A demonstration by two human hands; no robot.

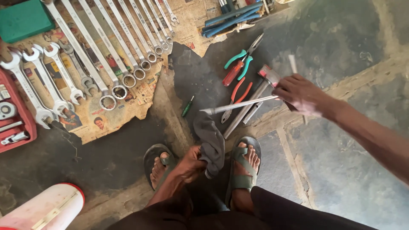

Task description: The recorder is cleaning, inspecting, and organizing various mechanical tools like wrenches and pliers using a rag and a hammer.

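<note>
My right hand [300,93] is shut on a long, thin metal tool [238,105] with a flattened tip pointing left, held above the dark floor. My left hand [191,162] hangs low between my sandalled feet and grips a dark grey rag [211,141]. Just beyond the right hand lie a hammer [249,104], red-handled pliers [236,96], teal-handled long-nose pliers [243,59] and a red-handled screwdriver [233,73]. A small green screwdriver [187,107] lies left of the tool's tip.
Several wrenches [98,55] lie in rows on a torn newspaper [115,113] at the upper left. A red socket case [15,115] sits at the left edge, a green box [23,19] at the top left, a white and red container [47,206] at the bottom left, blue tools [232,17] at the top.
</note>
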